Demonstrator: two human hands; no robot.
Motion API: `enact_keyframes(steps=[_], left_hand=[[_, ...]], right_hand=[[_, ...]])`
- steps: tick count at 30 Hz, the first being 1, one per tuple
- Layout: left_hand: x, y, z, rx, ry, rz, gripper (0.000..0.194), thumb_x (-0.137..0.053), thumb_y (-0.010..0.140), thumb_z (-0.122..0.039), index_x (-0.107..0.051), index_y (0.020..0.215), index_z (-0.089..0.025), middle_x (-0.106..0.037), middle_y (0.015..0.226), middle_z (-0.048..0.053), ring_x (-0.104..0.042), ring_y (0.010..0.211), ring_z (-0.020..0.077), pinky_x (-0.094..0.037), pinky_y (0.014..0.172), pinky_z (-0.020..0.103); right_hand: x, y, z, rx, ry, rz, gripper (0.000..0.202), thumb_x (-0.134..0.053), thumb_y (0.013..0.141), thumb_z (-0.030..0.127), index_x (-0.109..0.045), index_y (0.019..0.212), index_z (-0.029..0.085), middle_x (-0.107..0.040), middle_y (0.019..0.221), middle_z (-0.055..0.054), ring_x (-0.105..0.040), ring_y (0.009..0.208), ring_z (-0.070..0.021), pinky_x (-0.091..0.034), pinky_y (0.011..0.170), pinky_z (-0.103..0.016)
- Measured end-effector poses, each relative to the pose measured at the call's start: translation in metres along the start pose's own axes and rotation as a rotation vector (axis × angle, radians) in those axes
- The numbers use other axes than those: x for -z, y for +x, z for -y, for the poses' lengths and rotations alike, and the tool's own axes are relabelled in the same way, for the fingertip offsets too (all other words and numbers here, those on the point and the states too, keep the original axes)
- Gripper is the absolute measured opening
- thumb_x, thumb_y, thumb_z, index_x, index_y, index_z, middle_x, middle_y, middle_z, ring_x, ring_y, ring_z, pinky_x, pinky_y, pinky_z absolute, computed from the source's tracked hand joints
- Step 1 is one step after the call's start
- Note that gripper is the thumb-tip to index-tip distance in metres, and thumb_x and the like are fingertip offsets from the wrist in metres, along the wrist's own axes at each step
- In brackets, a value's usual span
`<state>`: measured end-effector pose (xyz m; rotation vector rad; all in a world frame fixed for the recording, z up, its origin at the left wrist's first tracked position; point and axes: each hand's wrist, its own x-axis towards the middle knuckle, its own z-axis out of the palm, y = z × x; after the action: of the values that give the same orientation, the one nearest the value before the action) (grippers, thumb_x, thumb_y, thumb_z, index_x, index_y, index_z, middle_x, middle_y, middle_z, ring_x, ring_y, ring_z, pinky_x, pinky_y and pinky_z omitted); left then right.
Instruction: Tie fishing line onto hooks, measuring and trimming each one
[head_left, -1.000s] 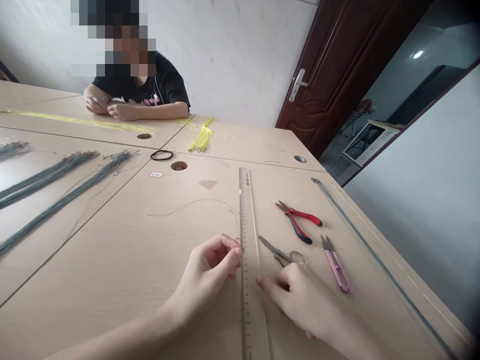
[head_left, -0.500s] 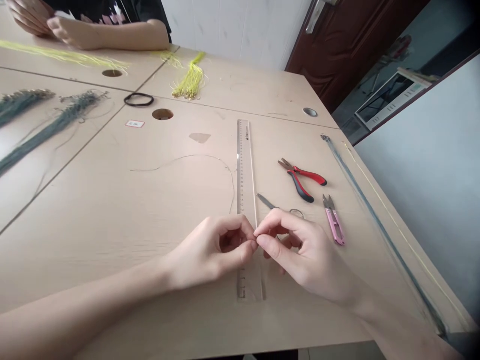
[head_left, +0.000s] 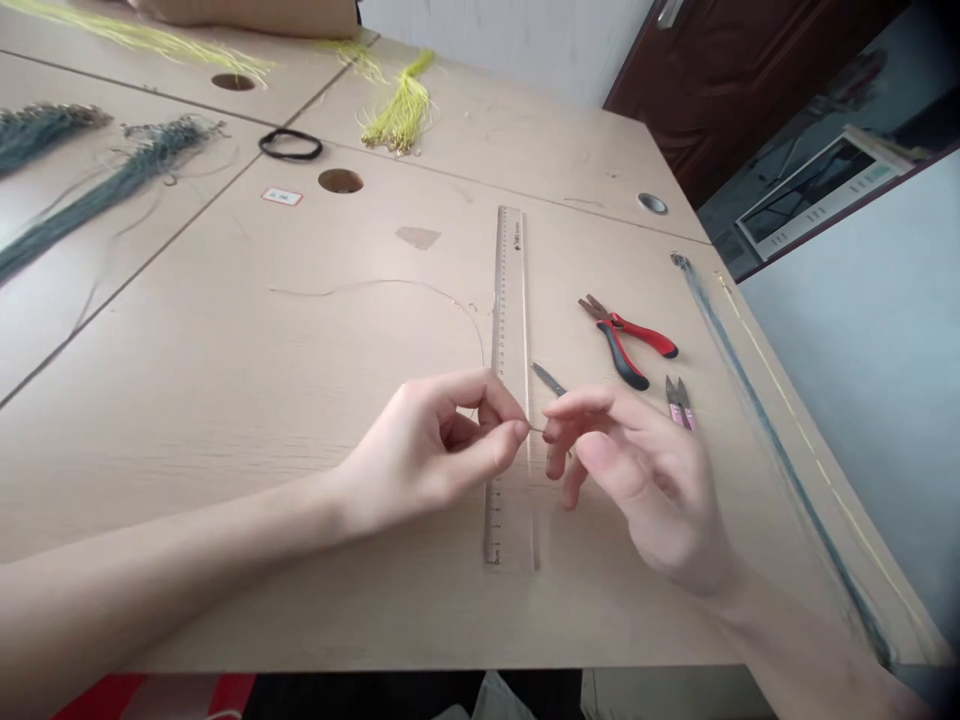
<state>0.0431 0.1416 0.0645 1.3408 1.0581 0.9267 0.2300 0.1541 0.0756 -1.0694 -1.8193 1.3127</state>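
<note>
A thin cord (head_left: 390, 282) curves over the table from the left and runs down to my left hand (head_left: 457, 430), whose thumb and forefinger pinch it. Its short end pokes out to the right of those fingertips. Close beside that end, my right hand (head_left: 637, 460) has its thumb and fingers apart, holding nothing that I can see. Beneath the hands lies a clear ruler (head_left: 511, 310), its middle partly covered by my left hand. Small scissors (head_left: 550, 379) show a blade; my right hand hides the rest.
Pliers (head_left: 619, 335) with red and black handles and pink thread snips (head_left: 679, 403) lie at the right. Blue-grey cords (head_left: 772, 430) run along the right edge. A yellow cord bundle (head_left: 401, 108), a black band (head_left: 290, 145) and a tape roll (head_left: 652, 203) lie farther back.
My right thumb and forefinger have come apart and moved right, away from my left fingertips. My left hand keeps its pinch on the cord. The camera view has shifted.
</note>
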Motion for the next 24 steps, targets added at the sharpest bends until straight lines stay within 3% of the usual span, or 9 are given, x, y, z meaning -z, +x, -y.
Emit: enact_keyframes(steps=[4, 6, 9, 15, 24], left_hand=[[-0.002, -0.004, 0.003, -0.122, 0.169, -0.041, 0.014, -0.053, 0.084, -0.02, -0.057, 0.071, -0.019, -0.033, 0.048, -0.007, -0.026, 0.042, 0.0061, -0.019, 0.039, 0.02], [-0.003, -0.005, 0.005, -0.203, 0.286, -0.105, 0.013, -0.054, 0.083, -0.018, -0.059, 0.071, -0.019, -0.034, 0.048, -0.007, -0.026, 0.042, 0.0061, -0.019, 0.039, 0.021], [-0.003, -0.007, 0.005, -0.266, 0.381, -0.156, 0.012, -0.055, 0.083, -0.016, -0.059, 0.071, -0.019, -0.032, 0.047, -0.008, -0.025, 0.041, 0.0058, -0.018, 0.038, 0.021], [-0.003, -0.007, 0.003, -0.117, 0.195, -0.148, 0.013, -0.054, 0.085, -0.021, -0.058, 0.072, -0.019, -0.03, 0.047, -0.008, -0.024, 0.039, 0.0051, -0.016, 0.036, 0.019], [-0.005, -0.008, -0.001, -0.001, -0.013, -0.042, 0.015, -0.055, 0.085, -0.025, -0.057, 0.072, -0.019, -0.03, 0.049, -0.008, -0.022, 0.039, 0.0043, -0.014, 0.035, 0.018]], right_hand=[[0.001, 0.002, -0.001, -0.168, -0.024, 0.123, 0.023, -0.048, 0.094, 0.038, -0.058, 0.083, 0.02, -0.051, 0.067, 0.002, -0.049, 0.055, -0.01, -0.042, 0.045, -0.022], [0.0, 0.003, -0.001, -0.165, 0.0, 0.161, 0.021, -0.048, 0.093, 0.032, -0.057, 0.08, 0.019, -0.051, 0.066, 0.002, -0.049, 0.054, -0.0095, -0.041, 0.045, -0.021], [-0.004, 0.004, -0.002, -0.086, 0.01, 0.115, 0.014, -0.05, 0.093, 0.026, -0.059, 0.084, 0.019, -0.053, 0.069, 0.002, -0.05, 0.054, -0.0086, -0.042, 0.044, -0.02], [-0.01, 0.004, -0.006, 0.067, -0.041, -0.025, 0.013, -0.054, 0.09, 0.023, -0.058, 0.079, 0.018, -0.053, 0.072, 0.001, -0.052, 0.06, -0.0091, -0.046, 0.045, -0.018], [-0.008, 0.001, -0.009, 0.207, -0.08, -0.053, 0.006, -0.055, 0.088, 0.016, -0.059, 0.087, 0.02, -0.054, 0.077, 0.0, -0.055, 0.068, -0.0111, -0.047, 0.045, -0.019]])
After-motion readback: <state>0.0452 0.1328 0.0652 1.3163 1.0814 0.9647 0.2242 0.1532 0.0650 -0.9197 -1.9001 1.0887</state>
